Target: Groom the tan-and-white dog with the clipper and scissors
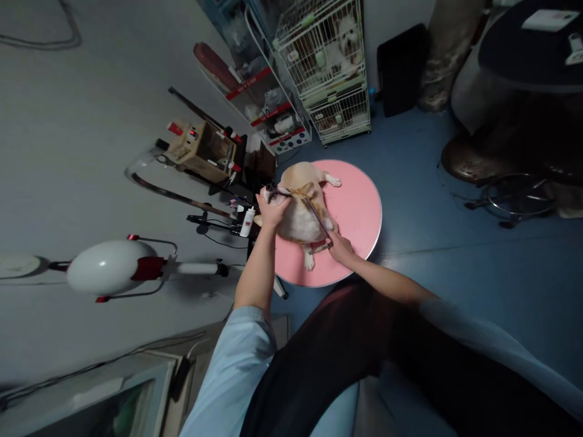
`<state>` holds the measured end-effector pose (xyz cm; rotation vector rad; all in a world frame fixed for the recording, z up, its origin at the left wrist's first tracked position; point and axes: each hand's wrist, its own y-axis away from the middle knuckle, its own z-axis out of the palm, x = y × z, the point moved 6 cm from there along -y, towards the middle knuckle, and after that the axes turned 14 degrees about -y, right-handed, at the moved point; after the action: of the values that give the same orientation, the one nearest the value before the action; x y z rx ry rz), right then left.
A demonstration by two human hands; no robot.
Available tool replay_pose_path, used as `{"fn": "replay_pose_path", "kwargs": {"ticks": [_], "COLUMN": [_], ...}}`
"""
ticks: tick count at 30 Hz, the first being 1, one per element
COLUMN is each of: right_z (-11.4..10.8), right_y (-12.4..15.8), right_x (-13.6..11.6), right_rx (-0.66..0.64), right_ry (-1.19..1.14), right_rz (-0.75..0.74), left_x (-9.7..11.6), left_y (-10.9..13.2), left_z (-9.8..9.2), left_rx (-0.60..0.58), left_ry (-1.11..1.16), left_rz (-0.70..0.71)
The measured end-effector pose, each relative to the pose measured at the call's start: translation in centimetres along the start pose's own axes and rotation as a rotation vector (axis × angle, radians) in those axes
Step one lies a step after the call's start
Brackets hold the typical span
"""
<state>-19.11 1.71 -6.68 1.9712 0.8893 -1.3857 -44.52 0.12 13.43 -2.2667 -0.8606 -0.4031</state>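
Note:
A tan and white dog [298,224] is on a round pink grooming table [357,200], with its head turned to the left. My left hand [272,209] is closed around the dog's muzzle and chin from below. In my right hand [340,247], at the dog's near side, is a long, thin, purplish tool [319,220] that looks like grooming scissors. Its tip reaches to the fur by the dog's ear and neck. The fingers of the right hand hide its handle. One white front paw [310,261] rests on the tabletop.
A white bottle [247,222] stands left of the table, near a wooden box [200,152] of tools. Behind are stacked wire cages [319,60], a white dog [348,36] in the upper one. A dryer [112,271] hangs at left; a wheeled stool [517,197] stands at right.

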Motion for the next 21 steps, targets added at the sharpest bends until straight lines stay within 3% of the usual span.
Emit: {"fn": "replay_pose_path", "kwargs": {"ticks": [2, 5, 8, 10, 13, 18, 21], "right_z": [0.0, -2.0, -4.2, -3.9, 0.1, 10.4, 12.8], "right_y": [-0.6, -0.3, -0.2, -0.4, -0.5, 0.4, -0.4], "right_x": [1.3, 4.4, 6.2, 6.3, 4.6, 0.5, -0.7], "right_rx": [0.058, 0.093, 0.065, 0.057, 0.068, 0.022, 0.119], "right_ry": [-0.021, 0.022, 0.130, 0.055, -0.249, -0.632, -0.699], "right_rz": [0.184, 0.406, 0.456, 0.463, 0.360, 0.207, 0.199], "left_x": [0.0, 0.1, 0.5, 0.8, 1.5, 2.6, 3.3], "left_y": [0.0, -0.2, -0.9, -1.4, -2.1, -2.4, -2.5], "left_z": [-0.3, -0.7, -1.3, -1.6, -1.5, -0.2, 0.3], "left_rx": [0.005, -0.021, 0.003, 0.046, 0.081, 0.049, 0.033], "left_ry": [0.055, 0.188, 0.245, 0.215, 0.194, 0.237, 0.205], "left_rz": [-0.087, -0.154, -0.155, -0.158, -0.170, -0.121, -0.072]}}
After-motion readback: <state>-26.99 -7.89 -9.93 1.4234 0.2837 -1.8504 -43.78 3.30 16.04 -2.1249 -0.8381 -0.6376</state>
